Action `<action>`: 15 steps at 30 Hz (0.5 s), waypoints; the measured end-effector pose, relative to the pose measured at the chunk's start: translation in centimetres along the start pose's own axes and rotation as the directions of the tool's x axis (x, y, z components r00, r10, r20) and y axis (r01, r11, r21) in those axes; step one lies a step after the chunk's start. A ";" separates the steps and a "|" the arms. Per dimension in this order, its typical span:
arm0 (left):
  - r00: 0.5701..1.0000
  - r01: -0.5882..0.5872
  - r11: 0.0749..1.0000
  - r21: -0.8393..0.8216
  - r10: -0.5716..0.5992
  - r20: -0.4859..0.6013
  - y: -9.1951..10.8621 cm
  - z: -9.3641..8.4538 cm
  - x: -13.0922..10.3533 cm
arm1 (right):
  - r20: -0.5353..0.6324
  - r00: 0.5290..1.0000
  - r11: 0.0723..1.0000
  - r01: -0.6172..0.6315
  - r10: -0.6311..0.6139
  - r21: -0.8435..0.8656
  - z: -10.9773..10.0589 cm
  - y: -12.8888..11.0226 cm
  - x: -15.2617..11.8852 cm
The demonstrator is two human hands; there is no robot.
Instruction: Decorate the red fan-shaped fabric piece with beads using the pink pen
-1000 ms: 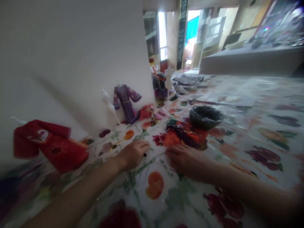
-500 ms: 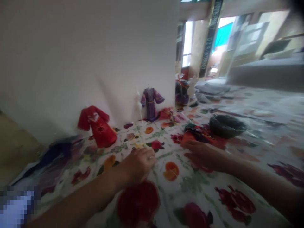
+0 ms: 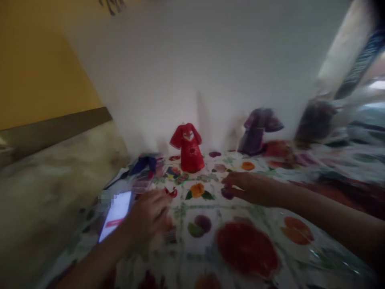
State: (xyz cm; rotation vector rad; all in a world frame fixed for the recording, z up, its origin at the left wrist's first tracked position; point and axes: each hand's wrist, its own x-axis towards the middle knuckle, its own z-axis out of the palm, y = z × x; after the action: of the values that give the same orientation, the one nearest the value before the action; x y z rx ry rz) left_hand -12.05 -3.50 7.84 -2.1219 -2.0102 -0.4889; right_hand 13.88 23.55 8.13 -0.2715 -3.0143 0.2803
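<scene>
My left hand (image 3: 148, 214) is over the fruit-patterned tablecloth (image 3: 192, 249), just right of a lit phone (image 3: 116, 214); its fingers are curled and blurred, and whether anything is in them is unclear. My right hand (image 3: 248, 186) reaches in from the right with thumb and fingers apart, holding nothing visible. Beyond and between the hands, a small red dress (image 3: 191, 150) stands upright near the white wall. Farther right stands a blurred purple dress (image 3: 257, 130).
Dark blue cloth (image 3: 146, 163) lies at the table's left edge. Reddish folded fabric (image 3: 276, 149) is beside the purple dress, with a dark bundle (image 3: 315, 122) behind. More dark red cloth (image 3: 345, 194) lies under and beyond my right forearm.
The view has swung left, bringing the phone and yellow wall into sight. My left hand is now beside the phone, and my right hand has moved left, away from the orange and dark cloth.
</scene>
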 end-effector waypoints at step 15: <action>0.754 0.616 0.764 0.193 -0.642 0.136 -21.6 3.2 11.6 | 0.069 0.986 0.988 0.153 -0.152 -0.001 3.5 -8.3 21.1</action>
State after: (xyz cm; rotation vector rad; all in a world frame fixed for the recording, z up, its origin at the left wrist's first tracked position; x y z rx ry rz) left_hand -32.72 9.99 6.92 -1.3995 -2.7805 -0.2122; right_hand -8.55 18.84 8.04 -0.0314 -3.0820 0.2724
